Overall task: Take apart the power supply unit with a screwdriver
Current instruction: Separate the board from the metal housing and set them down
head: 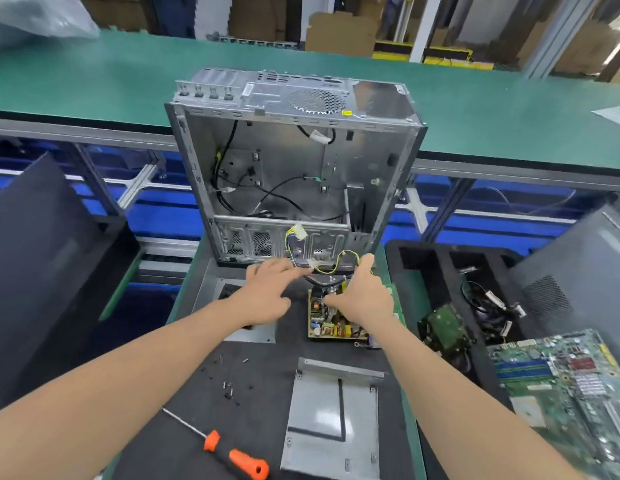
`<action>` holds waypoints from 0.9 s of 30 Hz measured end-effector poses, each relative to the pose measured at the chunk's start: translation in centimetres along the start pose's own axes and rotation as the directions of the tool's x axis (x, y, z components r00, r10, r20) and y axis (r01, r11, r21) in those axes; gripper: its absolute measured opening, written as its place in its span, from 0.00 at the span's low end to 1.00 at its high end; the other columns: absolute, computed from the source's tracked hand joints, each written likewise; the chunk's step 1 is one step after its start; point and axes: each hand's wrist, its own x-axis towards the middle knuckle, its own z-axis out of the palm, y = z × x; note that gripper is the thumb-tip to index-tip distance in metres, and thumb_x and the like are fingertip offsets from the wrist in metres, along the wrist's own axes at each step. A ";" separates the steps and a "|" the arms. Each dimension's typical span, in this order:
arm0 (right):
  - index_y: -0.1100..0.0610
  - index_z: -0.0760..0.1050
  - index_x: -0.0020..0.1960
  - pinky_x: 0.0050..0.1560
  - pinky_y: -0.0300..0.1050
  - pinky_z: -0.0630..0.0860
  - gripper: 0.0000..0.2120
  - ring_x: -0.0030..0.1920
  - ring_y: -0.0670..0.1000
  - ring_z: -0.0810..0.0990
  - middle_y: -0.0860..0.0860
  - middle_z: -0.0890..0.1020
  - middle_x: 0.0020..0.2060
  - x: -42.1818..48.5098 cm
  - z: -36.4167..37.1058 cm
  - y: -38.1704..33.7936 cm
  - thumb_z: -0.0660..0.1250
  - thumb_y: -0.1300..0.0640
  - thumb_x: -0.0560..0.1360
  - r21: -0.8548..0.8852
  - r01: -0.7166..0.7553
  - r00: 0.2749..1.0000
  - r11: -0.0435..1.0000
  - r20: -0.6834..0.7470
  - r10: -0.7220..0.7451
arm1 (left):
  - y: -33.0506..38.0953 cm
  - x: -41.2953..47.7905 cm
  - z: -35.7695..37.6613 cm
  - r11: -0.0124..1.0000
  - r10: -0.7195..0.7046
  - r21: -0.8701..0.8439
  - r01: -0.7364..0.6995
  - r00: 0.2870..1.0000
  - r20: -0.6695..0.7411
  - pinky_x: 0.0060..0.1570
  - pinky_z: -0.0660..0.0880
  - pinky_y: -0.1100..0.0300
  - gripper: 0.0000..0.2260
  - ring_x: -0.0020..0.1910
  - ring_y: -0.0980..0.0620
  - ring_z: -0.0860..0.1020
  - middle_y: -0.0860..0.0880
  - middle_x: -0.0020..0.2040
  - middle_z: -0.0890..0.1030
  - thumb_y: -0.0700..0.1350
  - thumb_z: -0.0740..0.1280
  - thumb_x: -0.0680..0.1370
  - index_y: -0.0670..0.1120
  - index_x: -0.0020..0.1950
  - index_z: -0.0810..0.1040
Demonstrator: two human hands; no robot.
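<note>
Head view: the bare circuit board [331, 327] of the power supply unit is laid on the dark mat [267, 375], directly under the right hand [365, 299]. Its metal cover [333, 417] is set aside behind that hand's wrist, presumably already unscrewed. The right hand is spread over the board, thumb and fingers stretched with nothing visibly grasped, seemingly to steady it. The left hand [267, 294] is held flat and unclenched. Its fingers are extended towards the wire bundle [324, 271] just beyond the fingertips, likely so the leads can be freed from the computer case [294, 168] further ahead. The screwdriver [239, 457] is laid well behind the left hand, near loose screws [228, 388], and is judged unneeded for this step.
</note>
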 end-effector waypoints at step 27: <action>0.53 0.78 0.59 0.53 0.52 0.80 0.13 0.55 0.58 0.81 0.54 0.84 0.52 -12.3 -1.3 -3.8 0.69 0.49 0.77 -0.053 0.347 0.931 0.936 0.144 -0.337 | 0.9 -11.9 1.5 0.987 0.150 -0.063 -0.149 0.988 0.023 0.45 0.77 0.56 0.03 0.40 0.57 0.78 0.56 0.42 0.83 0.47 0.68 0.78 0.54 0.46 0.81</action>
